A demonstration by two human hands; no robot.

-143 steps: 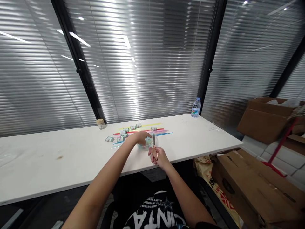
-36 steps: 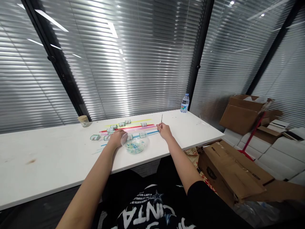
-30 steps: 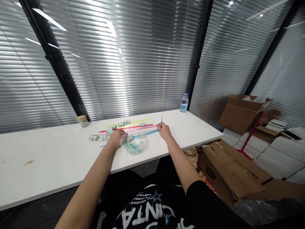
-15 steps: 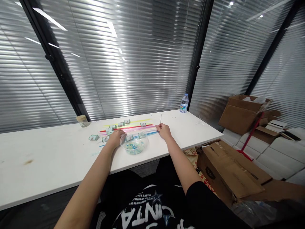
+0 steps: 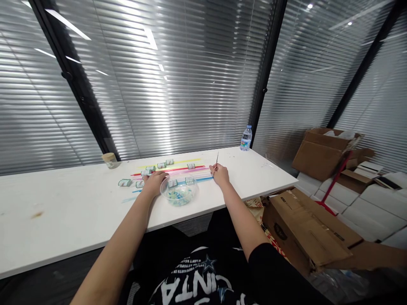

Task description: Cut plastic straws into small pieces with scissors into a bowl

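Scissors (image 5: 216,162) stand upright in the right hand (image 5: 220,175), which has stayed beside the blue straw's (image 5: 203,179) end at frame centre for a second. The left hand (image 5: 154,183) still rests flat on the straws, left of the clear bowl (image 5: 179,193) of cut pieces.

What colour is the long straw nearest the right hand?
Blue: the long straw by the right hand, head view.

Water bottle (image 5: 246,138), cardboard boxes (image 5: 321,154)
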